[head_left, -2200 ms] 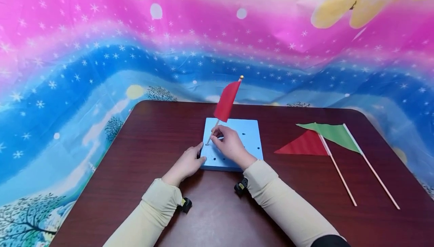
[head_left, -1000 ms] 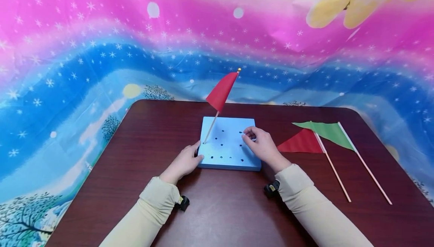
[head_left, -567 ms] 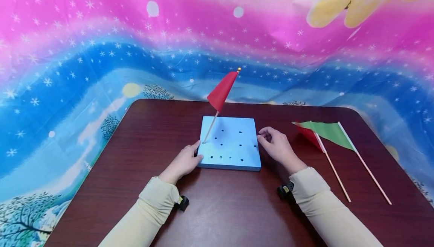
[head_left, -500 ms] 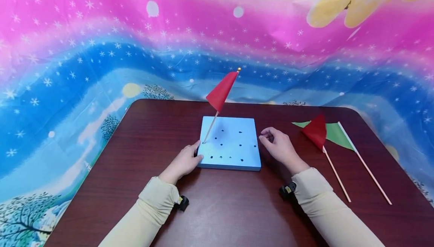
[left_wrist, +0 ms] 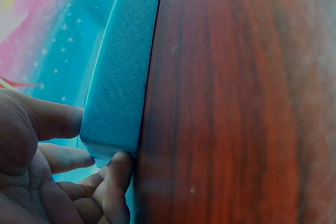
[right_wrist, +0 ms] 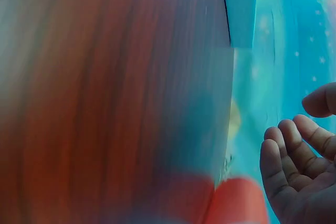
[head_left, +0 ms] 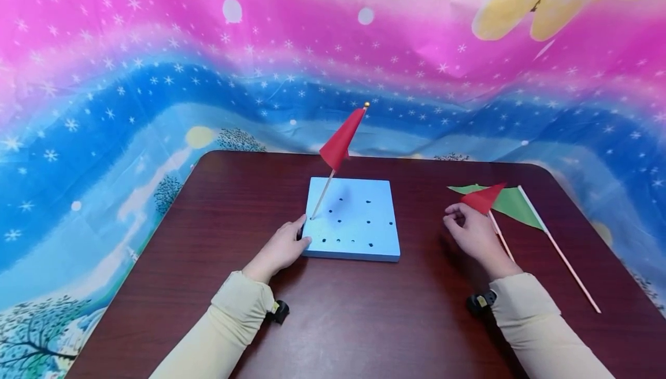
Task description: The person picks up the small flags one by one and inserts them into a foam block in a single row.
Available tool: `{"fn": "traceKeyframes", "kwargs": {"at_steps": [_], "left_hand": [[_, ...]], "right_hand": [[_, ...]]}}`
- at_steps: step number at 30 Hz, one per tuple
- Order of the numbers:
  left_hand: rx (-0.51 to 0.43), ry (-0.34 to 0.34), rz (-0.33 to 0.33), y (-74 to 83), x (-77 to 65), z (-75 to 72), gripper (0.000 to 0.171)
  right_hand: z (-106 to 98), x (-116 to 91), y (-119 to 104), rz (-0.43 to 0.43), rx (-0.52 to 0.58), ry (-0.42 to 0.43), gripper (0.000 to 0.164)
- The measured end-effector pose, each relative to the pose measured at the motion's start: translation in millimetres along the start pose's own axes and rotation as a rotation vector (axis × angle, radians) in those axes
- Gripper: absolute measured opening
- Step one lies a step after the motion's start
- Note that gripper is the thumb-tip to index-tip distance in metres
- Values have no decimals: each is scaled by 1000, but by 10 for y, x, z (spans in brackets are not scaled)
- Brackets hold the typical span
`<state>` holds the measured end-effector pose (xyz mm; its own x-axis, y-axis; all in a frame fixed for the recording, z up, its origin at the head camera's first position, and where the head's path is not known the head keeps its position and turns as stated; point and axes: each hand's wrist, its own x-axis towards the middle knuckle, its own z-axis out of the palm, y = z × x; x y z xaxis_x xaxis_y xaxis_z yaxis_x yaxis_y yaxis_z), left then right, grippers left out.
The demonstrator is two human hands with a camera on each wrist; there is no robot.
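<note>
In the head view, a light blue foam board (head_left: 354, 188) dotted with small holes lies on the table. A red flag (head_left: 340, 141) with a gold-tipped stick stands in a hole near its left edge, leaning right. My left hand (head_left: 278, 252) grips the board's left edge; the left wrist view shows thumb and curled fingers against the blue board (left_wrist: 123, 77) at its corner. My right hand (head_left: 476, 237), loosely bent and holding nothing, is beside a second red flag (head_left: 484, 199) and covers part of its stick. In the right wrist view, its fingers (right_wrist: 291, 156) stand apart.
A green flag (head_left: 520, 208) lies at the right, partly under the red one, its stick (head_left: 572, 269) pointing toward the front right. The dark wooden table (head_left: 343, 321) ends at a rounded back edge, against a patterned cloth (head_left: 416, 67).
My right hand let go of the planted flag's stick and moved right to the lying flags. The lying red flag's cloth flipped over toward the green one. My left hand stayed on the board.
</note>
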<state>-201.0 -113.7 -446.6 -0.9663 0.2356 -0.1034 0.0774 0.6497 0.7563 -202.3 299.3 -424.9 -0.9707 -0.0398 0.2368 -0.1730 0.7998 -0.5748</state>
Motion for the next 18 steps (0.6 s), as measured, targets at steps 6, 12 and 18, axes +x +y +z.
{"fn": "traceKeyframes", "kwargs": {"at_steps": [6,12,18], "left_hand": [[5,-1,-10,-11,4,-9,64],[0,-3,-15,-12,1,1,64],[3,-2,-17,-1,-21,-32,64]], "right_hand": [[-154,-87,171,41,-42,22,21],[-303,-185,341,65,-90,26,22],[-393,-247,459,88,-123,28,25]]}}
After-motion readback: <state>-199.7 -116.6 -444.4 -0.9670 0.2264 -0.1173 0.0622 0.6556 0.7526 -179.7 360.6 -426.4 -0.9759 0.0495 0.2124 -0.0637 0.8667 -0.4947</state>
